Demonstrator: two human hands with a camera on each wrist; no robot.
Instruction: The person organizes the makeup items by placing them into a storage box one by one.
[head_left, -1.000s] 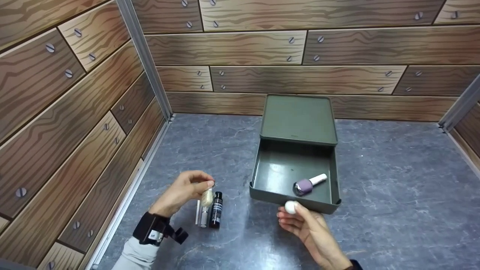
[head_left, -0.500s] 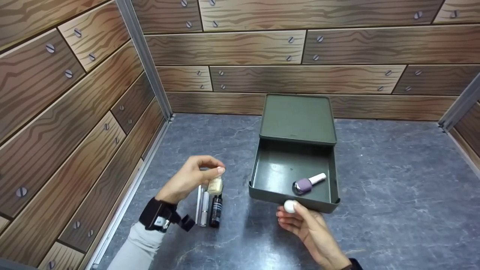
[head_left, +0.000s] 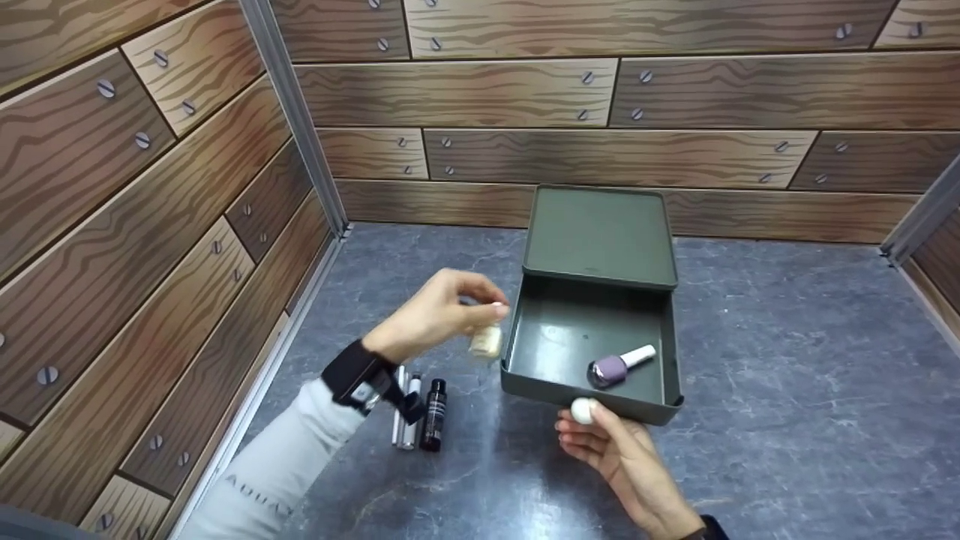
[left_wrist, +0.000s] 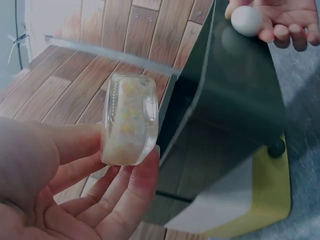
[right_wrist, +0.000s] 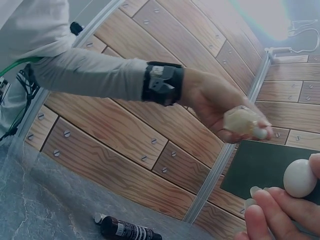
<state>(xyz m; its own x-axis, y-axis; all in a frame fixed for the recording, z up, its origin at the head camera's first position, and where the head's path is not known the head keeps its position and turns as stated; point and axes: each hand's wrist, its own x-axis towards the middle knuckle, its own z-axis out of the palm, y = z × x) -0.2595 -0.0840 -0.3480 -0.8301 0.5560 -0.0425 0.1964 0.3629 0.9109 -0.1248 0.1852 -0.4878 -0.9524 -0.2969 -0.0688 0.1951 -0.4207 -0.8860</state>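
My left hand [head_left: 454, 311] pinches a pale-yellow nail polish bottle [left_wrist: 130, 117] by its white cap, which shows in the right wrist view. The bottle hangs just left of a dark green box [head_left: 517, 386]. My right hand [head_left: 622, 465] holds a smooth white ball [right_wrist: 300, 178] between thumb and fingers at the box's front wall. Whether the ball is fixed to that wall I cannot tell. Inside the box lies a purple nail polish bottle [head_left: 609, 370] with a white cap. A flat green lid [head_left: 600, 236] covers the back part.
Left of the box, a black bottle [head_left: 434, 416] lies beside a silver-white tube [head_left: 410, 420] and a thin white stick [head_left: 397, 420], partly hidden by the left wrist gear. Wood-patterned walls [head_left: 517, 157] border the grey marbled table [head_left: 787, 360] at the back and sides.
My left hand has carried the pale-yellow nail polish bottle right and away from me, from above the black bottle to the box's left edge. My right hand stays at the white ball.
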